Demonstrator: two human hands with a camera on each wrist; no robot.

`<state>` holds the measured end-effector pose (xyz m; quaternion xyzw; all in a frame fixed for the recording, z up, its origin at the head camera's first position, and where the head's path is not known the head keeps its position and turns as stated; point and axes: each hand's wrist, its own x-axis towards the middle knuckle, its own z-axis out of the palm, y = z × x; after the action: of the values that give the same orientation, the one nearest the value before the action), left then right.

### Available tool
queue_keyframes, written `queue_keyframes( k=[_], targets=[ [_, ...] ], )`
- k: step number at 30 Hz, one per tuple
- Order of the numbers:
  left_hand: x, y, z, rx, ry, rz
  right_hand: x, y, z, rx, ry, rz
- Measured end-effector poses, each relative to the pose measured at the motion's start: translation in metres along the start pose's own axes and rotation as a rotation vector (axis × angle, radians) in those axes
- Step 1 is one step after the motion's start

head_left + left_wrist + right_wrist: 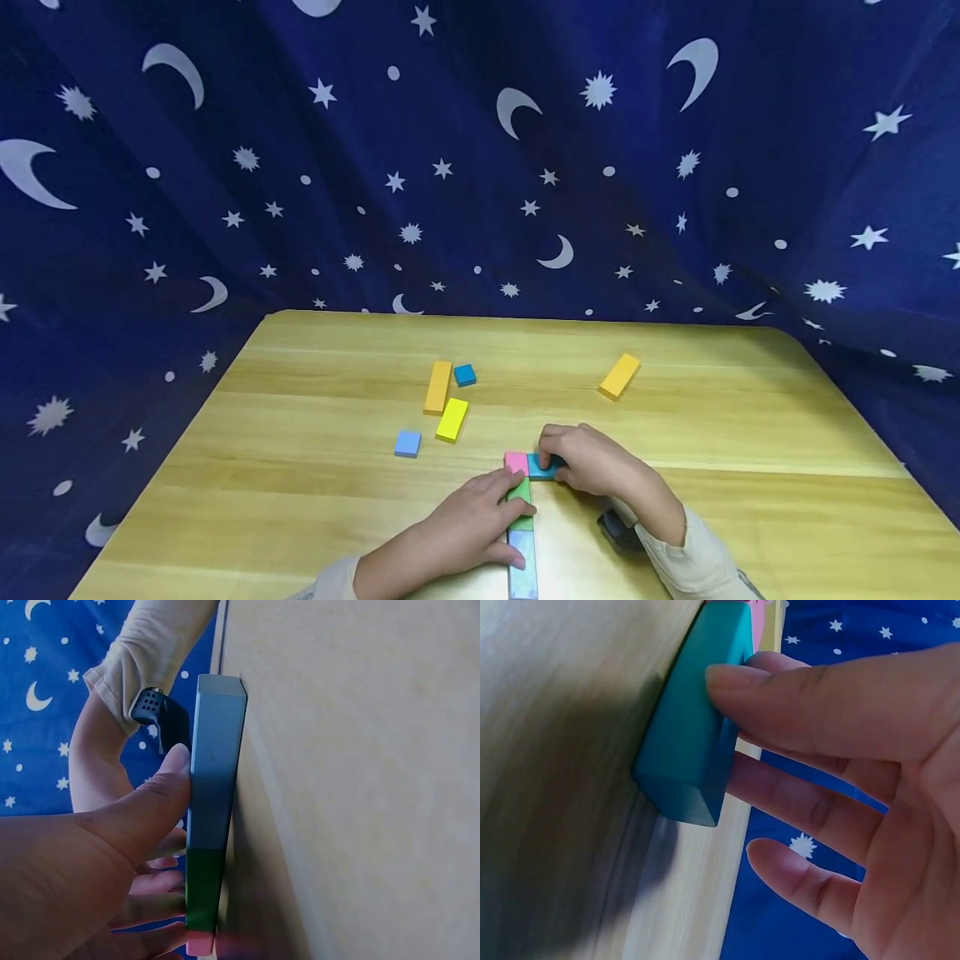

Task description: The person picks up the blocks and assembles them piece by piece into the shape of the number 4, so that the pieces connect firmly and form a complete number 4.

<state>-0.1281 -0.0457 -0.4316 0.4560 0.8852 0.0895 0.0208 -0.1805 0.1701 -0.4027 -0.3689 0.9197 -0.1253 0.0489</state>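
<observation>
A row of blocks lies on the table: a light blue block (522, 567) nearest me, a green block (521, 521), and a pink block (516, 462) at the far end. My left hand (468, 521) rests across this row, its thumb on the light blue block and its extended fingers touching the green and pink ones. Extending right from the pink block is a teal block (697, 697), forming a corner. My right hand (588, 458) pinches the teal block between thumb and fingers; in the head view its fingers partly cover it.
Further back on the wooden table (262, 467) lie an orange block (438, 387), a yellow block (452, 420), a small blue block (465, 375) and a light blue square block (408, 443). Another orange block (619, 377) sits at the back right. A star-patterned curtain (480, 167) hangs behind.
</observation>
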Motion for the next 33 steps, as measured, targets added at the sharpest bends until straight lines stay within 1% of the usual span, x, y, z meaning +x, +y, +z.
queue_keyframes(
  k=[3, 13, 15, 18, 20, 28, 33],
  targets=[
    [0.0000, 0.0010, -0.0006, -0.010, -0.016, -0.005, -0.0010, -0.0004, 0.0006, 0.002, 0.002, 0.000],
    [0.0000, 0.0019, 0.0029, 0.021, 0.002, 0.004, -0.0028, -0.0010, 0.0008, 0.001, 0.000, -0.007],
    [0.0001, 0.0021, 0.0034, 0.022, 0.002, -0.002, -0.0028, -0.0008, 0.0007, 0.007, 0.001, -0.010],
    [-0.0001, 0.0025, 0.0034, 0.000, -0.014, -0.026, -0.0023, -0.0006, 0.0007, 0.015, 0.002, -0.016],
    [-0.0005, 0.0024, 0.0036, -0.010, -0.024, -0.028, -0.0027, -0.0004, 0.0011, 0.020, 0.003, -0.021],
    [-0.0001, 0.0019, 0.0032, -0.003, -0.041, -0.010, -0.0046, 0.0002, 0.0018, 0.020, 0.015, -0.019],
    [-0.0004, 0.0010, 0.0029, 0.011, -0.013, 0.008, -0.0038, -0.0005, 0.0009, 0.019, 0.024, -0.034]
  ],
)
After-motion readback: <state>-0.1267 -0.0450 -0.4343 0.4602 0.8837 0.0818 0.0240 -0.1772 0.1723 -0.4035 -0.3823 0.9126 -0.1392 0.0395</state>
